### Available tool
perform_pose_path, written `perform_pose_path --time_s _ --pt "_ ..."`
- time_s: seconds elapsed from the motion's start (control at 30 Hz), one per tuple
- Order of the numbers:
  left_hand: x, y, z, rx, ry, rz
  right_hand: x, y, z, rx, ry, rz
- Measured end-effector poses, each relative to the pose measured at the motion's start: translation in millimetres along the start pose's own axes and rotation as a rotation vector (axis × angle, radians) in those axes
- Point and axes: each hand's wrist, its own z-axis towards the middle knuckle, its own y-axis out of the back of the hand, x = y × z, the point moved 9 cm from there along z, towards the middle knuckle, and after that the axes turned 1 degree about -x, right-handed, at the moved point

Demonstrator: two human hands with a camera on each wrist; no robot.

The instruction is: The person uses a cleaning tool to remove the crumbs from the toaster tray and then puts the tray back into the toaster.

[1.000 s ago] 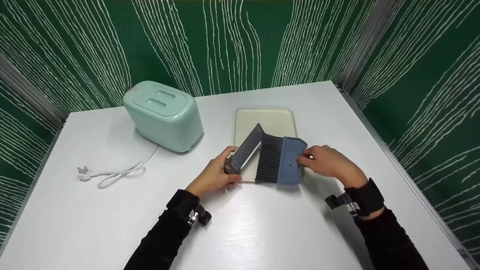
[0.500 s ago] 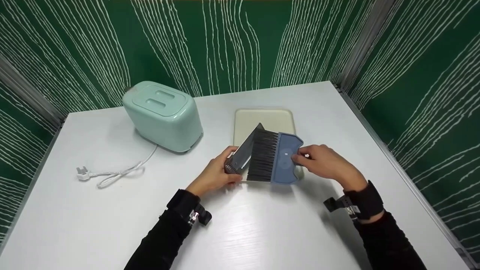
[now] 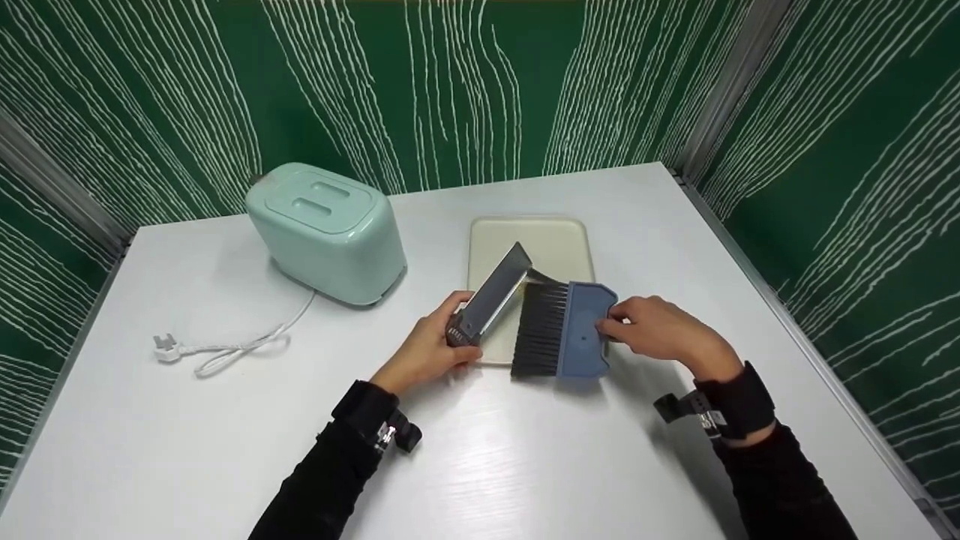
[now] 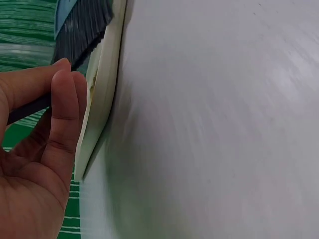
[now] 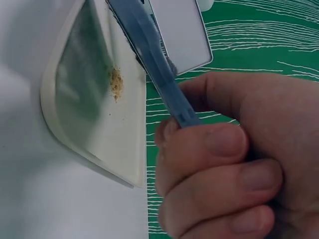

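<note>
In the head view my left hand [image 3: 429, 349] grips the near end of a small grey dustpan [image 3: 496, 294], tilted over a cream tray [image 3: 529, 232]. My right hand [image 3: 667, 330] pinches a blue brush [image 3: 586, 330] by its handle edge. The brush's black bristles [image 3: 541, 326] point left toward the dustpan, above the tray's near right part. A small heap of tan crumbs [image 5: 116, 83] lies on the tray in the right wrist view. Whether the dustpan's edge touches the tray, I cannot tell.
A mint-green toaster [image 3: 330, 232] stands at the back left of the white table [image 3: 465, 465]. Its white cord [image 3: 240, 349] and plug [image 3: 166, 347] lie in front of it. Green walls with white streaks stand behind and at the sides.
My right hand moved the brush left toward the dustpan, then back right and slightly nearer to me. The dustpan shifted only slightly in my left hand.
</note>
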Motion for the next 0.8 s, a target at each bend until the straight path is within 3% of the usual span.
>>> perform_pose_path --time_s 0.33,0.8 --pt "-2.8 1.0 0.7 -0.029 -0.026 0.111 14.9 -8.2 -4.6 0.093 0.057 0.05" --pt "-6.4 -5.6 -0.3 -0.012 -0.056 0.182 8.3 -3.4 4.6 0.039 0.023 0.052"
